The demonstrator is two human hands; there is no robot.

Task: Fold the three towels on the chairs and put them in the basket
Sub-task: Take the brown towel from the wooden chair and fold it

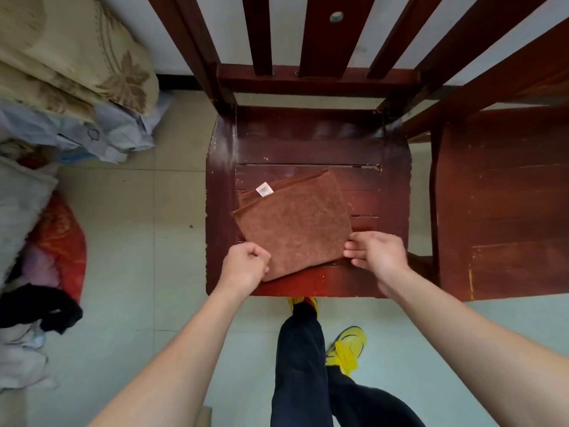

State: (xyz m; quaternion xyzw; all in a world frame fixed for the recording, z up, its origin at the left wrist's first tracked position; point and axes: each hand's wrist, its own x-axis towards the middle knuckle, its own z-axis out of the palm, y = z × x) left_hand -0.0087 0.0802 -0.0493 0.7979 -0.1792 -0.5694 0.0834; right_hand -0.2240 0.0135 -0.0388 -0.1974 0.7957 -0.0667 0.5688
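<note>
Reader: Pale tiled floor [129, 229] and a white wall [172, 35]. What stands on this ground?

Legend: One dark red-brown wooden chair [308, 143] with a slatted back at centre, seen from above. A second chair [505, 195] of the same wood is just beside it on the right. Patterned bedding [77, 57] and a heap of clothes [55, 235] lie along the left edge. At the bottom are the person's dark trousers [298, 365] and yellow shoes [346, 349].

Reader: Where is the towel?

Legend: A brown towel [295, 223], folded to a near-square, lies flat on the near half of the centre chair's seat.

Reader: How is it oriented?

Legend: It is turned askew to the seat edges. Its slightly longer axis runs from the near left toward the far right. One corner points at the seat's front edge. A lower layer peeks out along the far-left side, where a white label [264, 190] sits.

Reader: And the hands?

Legend: They are apart, one at each near side. The left hand [244, 266] has its fingers curled and grips the near-left edge. The right hand [377, 251] pinches the right corner between thumb and fingers.
</note>
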